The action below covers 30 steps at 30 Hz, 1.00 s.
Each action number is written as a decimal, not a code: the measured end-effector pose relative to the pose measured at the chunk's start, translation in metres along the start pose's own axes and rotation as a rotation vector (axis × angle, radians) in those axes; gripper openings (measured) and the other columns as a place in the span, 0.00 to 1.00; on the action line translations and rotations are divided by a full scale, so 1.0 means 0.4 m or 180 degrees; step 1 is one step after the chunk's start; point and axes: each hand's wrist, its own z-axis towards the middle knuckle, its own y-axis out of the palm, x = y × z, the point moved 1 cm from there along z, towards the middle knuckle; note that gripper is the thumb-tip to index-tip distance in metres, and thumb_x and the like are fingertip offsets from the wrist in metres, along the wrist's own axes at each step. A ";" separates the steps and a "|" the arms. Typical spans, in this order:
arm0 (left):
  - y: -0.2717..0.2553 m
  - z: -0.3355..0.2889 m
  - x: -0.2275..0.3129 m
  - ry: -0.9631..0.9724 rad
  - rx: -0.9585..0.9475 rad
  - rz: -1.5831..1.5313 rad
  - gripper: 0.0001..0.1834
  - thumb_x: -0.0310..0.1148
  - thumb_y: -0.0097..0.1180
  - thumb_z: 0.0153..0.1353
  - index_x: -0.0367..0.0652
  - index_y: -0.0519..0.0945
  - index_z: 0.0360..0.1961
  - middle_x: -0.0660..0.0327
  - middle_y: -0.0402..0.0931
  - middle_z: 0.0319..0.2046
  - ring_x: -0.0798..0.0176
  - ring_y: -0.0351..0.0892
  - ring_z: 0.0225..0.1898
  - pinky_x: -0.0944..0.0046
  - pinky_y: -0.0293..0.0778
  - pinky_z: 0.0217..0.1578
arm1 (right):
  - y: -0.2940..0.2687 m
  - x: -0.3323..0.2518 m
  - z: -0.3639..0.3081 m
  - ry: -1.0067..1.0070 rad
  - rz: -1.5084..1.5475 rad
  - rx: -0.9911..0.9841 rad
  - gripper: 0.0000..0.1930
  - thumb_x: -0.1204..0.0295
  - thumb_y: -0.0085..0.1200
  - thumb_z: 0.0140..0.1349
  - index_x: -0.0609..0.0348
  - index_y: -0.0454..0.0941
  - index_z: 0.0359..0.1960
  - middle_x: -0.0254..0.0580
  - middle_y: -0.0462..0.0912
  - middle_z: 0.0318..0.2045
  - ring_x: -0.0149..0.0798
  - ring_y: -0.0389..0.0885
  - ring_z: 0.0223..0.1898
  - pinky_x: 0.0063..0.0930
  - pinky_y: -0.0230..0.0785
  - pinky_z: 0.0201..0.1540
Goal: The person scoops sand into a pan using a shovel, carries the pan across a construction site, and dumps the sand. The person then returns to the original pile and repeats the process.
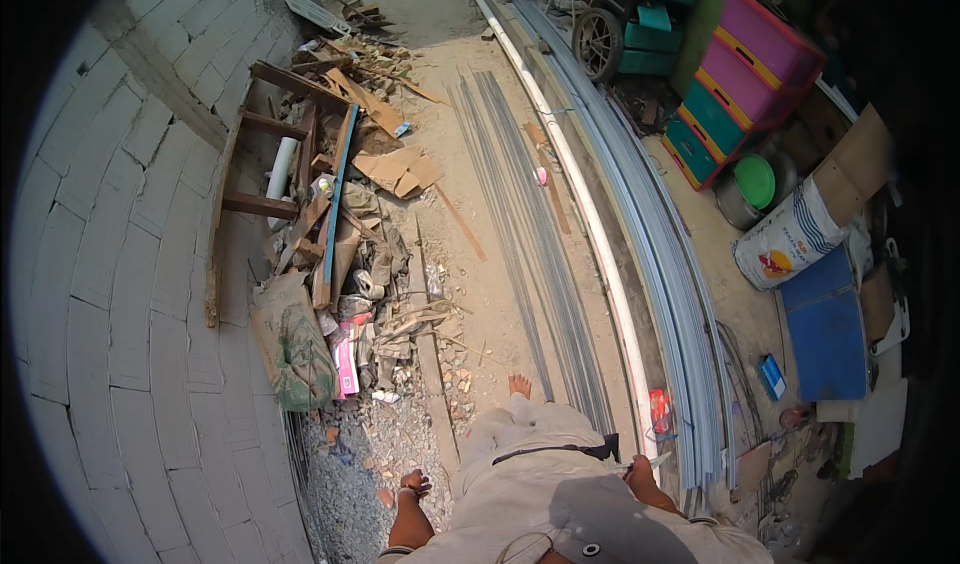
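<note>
My left hand [414,482] hangs low beside my leg over the gravel [372,459]. Its fingers are loosely bent and apart, and nothing shows in them. On the other side, my right hand [641,474] is closed near the lower end of a long white pipe [570,154]. A small pale tip sticks out by its fingers, but I cannot make out what it is. Long thin dark metal bars [545,264] lie on the ground ahead of me. Right of the pipe runs a bundle of grey metal profiles [640,204].
A block wall [130,294] rises on the left. Against it lie a wooden frame [262,204] and heaped scrap, cardboard [398,169] and rubble. At right stand a coloured drawer cabinet [735,74], a white sack [788,239] and a blue panel [822,329].
</note>
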 end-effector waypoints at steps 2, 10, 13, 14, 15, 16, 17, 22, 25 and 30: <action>0.016 0.021 -0.077 -0.0591 -0.0152 0.0081 0.22 0.50 0.41 0.64 0.50 0.70 0.54 0.62 0.78 0.45 0.58 0.80 0.35 0.55 0.71 0.29 | 0.103 -0.046 -0.006 0.0224 0.0016 -0.0058 0.19 0.59 0.47 0.55 0.54 0.70 0.46 0.42 0.78 0.41 0.49 0.76 0.41 0.51 0.67 0.36; 0.169 0.214 0.287 -0.0854 -0.0426 -0.0237 0.21 0.49 0.40 0.65 0.51 0.71 0.53 0.62 0.78 0.45 0.56 0.80 0.34 0.54 0.70 0.26 | 0.524 -0.235 0.129 0.0178 -0.0604 0.0457 0.17 0.58 0.47 0.57 0.50 0.72 0.44 0.40 0.77 0.38 0.45 0.75 0.37 0.47 0.66 0.35; 0.148 0.256 0.608 -0.1094 -0.0453 -0.0565 0.21 0.49 0.40 0.65 0.51 0.71 0.52 0.61 0.78 0.45 0.56 0.80 0.34 0.54 0.70 0.26 | 0.707 -0.323 0.157 0.0044 -0.0748 0.0527 0.17 0.57 0.48 0.57 0.49 0.73 0.45 0.40 0.77 0.37 0.44 0.75 0.35 0.46 0.65 0.35; 0.132 0.269 0.769 -0.0715 -0.0614 -0.0011 0.21 0.48 0.39 0.65 0.50 0.70 0.52 0.59 0.78 0.44 0.55 0.80 0.34 0.55 0.70 0.23 | 0.772 -0.371 0.147 -0.0063 -0.0782 0.0496 0.18 0.56 0.49 0.57 0.50 0.73 0.45 0.40 0.77 0.37 0.44 0.75 0.34 0.46 0.65 0.34; 0.146 0.300 0.978 -0.0437 -0.0172 0.0162 0.21 0.47 0.40 0.65 0.50 0.69 0.54 0.58 0.78 0.44 0.53 0.80 0.33 0.53 0.69 0.21 | 0.848 -0.429 0.139 -0.0190 -0.0816 0.0457 0.19 0.56 0.50 0.56 0.51 0.74 0.45 0.41 0.78 0.36 0.44 0.74 0.33 0.46 0.65 0.33; 0.161 0.312 1.204 -0.0213 -0.0406 0.0325 0.21 0.46 0.44 0.63 0.50 0.70 0.54 0.57 0.78 0.43 0.52 0.81 0.34 0.49 0.72 0.23 | 0.945 -0.508 0.139 -0.0385 -0.0834 0.0501 0.19 0.56 0.51 0.56 0.51 0.74 0.46 0.41 0.78 0.36 0.44 0.74 0.32 0.46 0.65 0.33; 0.207 0.315 1.442 0.0045 -0.0028 0.0005 0.23 0.45 0.48 0.61 0.46 0.70 0.54 0.55 0.79 0.40 0.51 0.82 0.35 0.48 0.75 0.26 | 1.041 -0.586 0.136 -0.0436 -0.0899 0.0682 0.19 0.57 0.52 0.55 0.54 0.75 0.45 0.43 0.79 0.35 0.45 0.75 0.31 0.46 0.66 0.32; 0.417 0.063 2.456 0.2504 -0.0508 -0.0828 0.19 0.43 0.48 0.64 0.42 0.73 0.50 0.61 0.79 0.36 0.66 0.78 0.25 0.67 0.71 0.22 | 1.416 -0.860 0.109 -0.1124 -0.1188 0.1425 0.20 0.63 0.53 0.55 0.65 0.75 0.45 0.53 0.79 0.38 0.53 0.79 0.35 0.51 0.71 0.32; 0.553 -0.101 2.857 0.3462 -0.0784 -0.0709 0.20 0.44 0.48 0.65 0.40 0.73 0.50 0.60 0.79 0.37 0.68 0.78 0.26 0.69 0.71 0.25 | 1.626 -0.979 0.140 -0.1241 -0.0637 0.1355 0.18 0.62 0.51 0.57 0.62 0.76 0.44 0.49 0.79 0.37 0.50 0.80 0.34 0.50 0.72 0.35; 0.667 -0.013 3.135 0.3186 -0.0524 -0.0140 0.18 0.43 0.49 0.65 0.41 0.73 0.48 0.59 0.79 0.36 0.68 0.78 0.25 0.70 0.69 0.23 | 1.969 -1.218 0.194 -0.0658 0.0367 0.0592 0.12 0.58 0.51 0.56 0.52 0.72 0.32 0.36 0.71 0.23 0.39 0.70 0.23 0.40 0.65 0.30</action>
